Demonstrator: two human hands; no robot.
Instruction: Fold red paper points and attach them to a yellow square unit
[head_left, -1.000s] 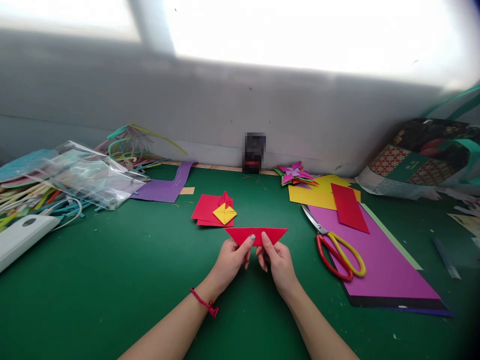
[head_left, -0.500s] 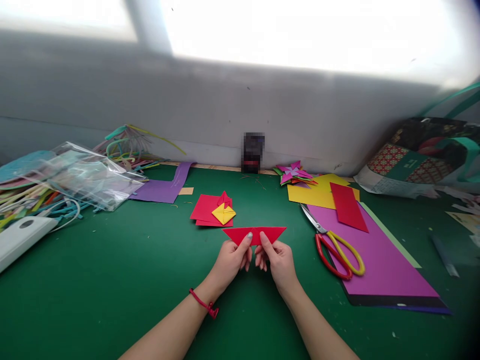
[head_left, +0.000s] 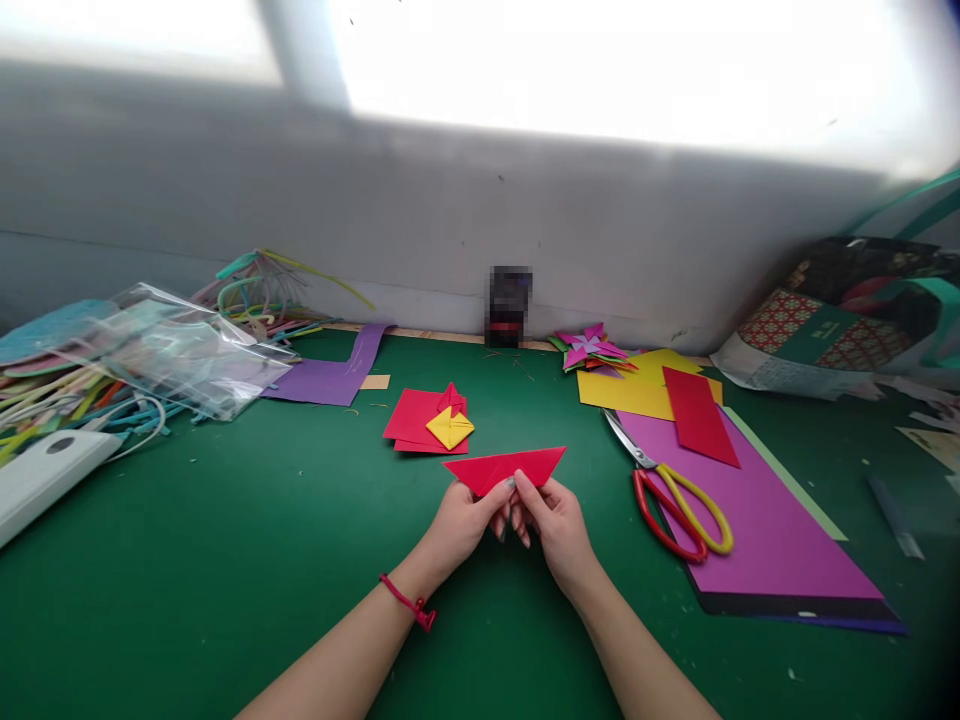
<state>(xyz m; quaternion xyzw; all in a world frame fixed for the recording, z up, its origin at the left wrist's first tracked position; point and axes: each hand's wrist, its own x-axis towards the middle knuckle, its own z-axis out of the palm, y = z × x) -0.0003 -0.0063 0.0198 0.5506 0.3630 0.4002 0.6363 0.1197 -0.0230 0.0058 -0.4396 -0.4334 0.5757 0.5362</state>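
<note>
A folded red paper, long-edged at the top with a point at each end, is held in front of me above the green table. My left hand pinches its lower edge from the left, thumb on top. From the right, my right hand pinches the same edge, its thumb tip close to the left one. The fingers beneath the paper are curled and partly hidden. Just beyond lie red paper squares, with a folded yellow piece and a small folded red piece on them.
Scissors with red and yellow handles lie on purple sheets at right. Behind are yellow paper, a red strip and folded paper stars. At left are purple paper, a clear bag and a white device.
The red paper has tilted, its right end now higher. My thumbs have moved closer together along its lower edge. The other things stay in place; the view shifts slightly.
</note>
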